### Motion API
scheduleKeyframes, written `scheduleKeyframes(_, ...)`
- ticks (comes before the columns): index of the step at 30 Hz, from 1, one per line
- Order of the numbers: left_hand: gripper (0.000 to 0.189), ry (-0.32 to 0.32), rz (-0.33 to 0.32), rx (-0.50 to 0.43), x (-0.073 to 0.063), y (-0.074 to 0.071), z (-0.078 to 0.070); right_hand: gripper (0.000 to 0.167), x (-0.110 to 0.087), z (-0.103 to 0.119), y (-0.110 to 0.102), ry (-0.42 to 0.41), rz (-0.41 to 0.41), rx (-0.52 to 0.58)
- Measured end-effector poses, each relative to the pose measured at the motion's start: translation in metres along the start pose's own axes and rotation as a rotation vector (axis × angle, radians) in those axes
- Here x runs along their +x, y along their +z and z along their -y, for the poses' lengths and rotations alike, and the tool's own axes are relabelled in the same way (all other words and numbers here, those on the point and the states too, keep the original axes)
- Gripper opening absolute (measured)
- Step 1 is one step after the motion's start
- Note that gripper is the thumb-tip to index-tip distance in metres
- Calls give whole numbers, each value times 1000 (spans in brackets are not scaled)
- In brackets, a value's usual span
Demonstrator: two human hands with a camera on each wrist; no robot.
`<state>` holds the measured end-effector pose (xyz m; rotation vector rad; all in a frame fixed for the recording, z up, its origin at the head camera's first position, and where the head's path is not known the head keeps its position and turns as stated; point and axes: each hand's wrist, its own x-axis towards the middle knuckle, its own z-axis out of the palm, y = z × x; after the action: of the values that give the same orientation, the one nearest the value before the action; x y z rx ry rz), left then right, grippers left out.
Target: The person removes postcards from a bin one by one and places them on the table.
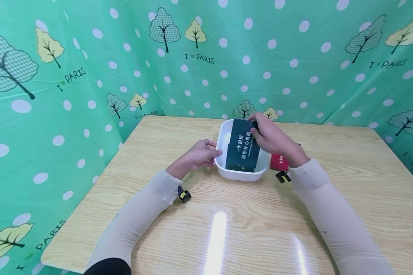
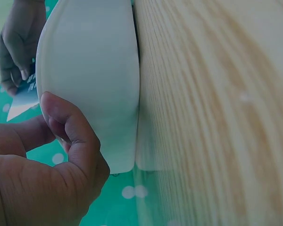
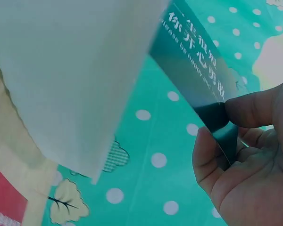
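A white rectangular tub [image 1: 239, 176] with rounded corners sits on the table. My left hand [image 1: 201, 154] pinches its left rim between thumb and fingers, seen close up in the left wrist view on the tub's wall [image 2: 92, 84]. A flat dark green card [image 1: 240, 152] with white Chinese lettering lies slantwise over the tub's opening. My right hand [image 1: 266, 135] grips the card's upper right edge. In the right wrist view, thumb and fingers pinch a corner of the card [image 3: 191, 70], which bends there. The card covers much of the tub's inside.
Just right of the tub, partly behind my right wrist, lies a red printed piece [image 1: 278, 162] on the wooden table [image 1: 247, 225]. Small black devices with yellow marks sit near the left wrist [image 1: 184, 194] and right wrist [image 1: 283, 177]. A green patterned curtain [image 1: 199, 84] hangs behind.
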<state>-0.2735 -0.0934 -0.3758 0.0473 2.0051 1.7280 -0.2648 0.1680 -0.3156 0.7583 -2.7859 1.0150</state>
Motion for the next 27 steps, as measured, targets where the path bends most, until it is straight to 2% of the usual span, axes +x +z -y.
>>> scheduleKeyframes(7, 44, 6, 9, -2, 0, -1, 1, 33, -4, 5, -12, -89, -103, -119)
scheduleKeyframes(16, 43, 19, 10, -2, 4, -2, 4, 29, -10, 7, -27, -181, -235, -151)
scheduleKeyframes(27, 45, 26, 15, 6, 5, -2, 5, 28, -21, 0, -53, -166, -349, -150)
